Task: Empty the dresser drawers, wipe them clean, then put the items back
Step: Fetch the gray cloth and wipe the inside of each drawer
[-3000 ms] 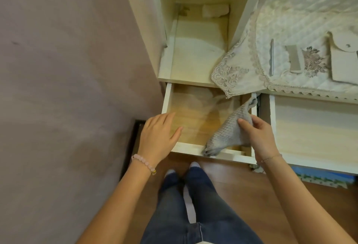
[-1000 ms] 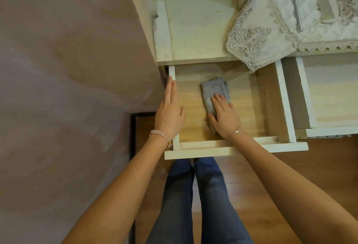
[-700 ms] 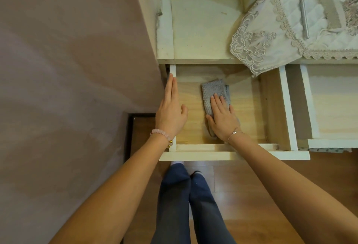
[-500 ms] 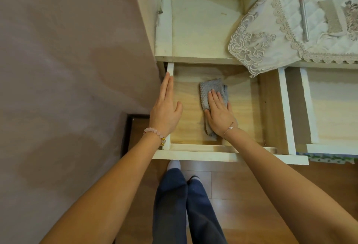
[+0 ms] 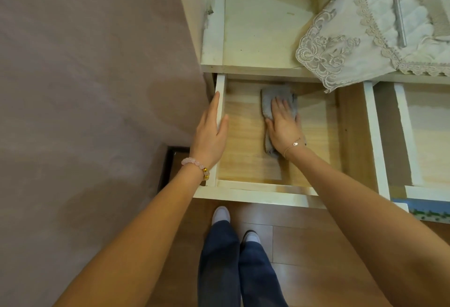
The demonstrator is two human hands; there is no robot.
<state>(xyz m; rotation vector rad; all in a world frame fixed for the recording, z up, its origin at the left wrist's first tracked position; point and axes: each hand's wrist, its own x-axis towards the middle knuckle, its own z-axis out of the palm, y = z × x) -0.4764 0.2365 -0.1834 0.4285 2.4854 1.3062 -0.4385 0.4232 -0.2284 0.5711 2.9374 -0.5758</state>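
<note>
Lying lengthwise front-to-back under right hand [image 5: 283, 125]: cloth [image 5: 269, 102]

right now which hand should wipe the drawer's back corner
Right hand: it lies flat on the cloth inside the drawer, near the back. The left hand rests on the side wall.

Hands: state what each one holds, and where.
Right hand presses flat on the cloth's middle; no grip. Left hand rests on the drawer's left wall.
</note>
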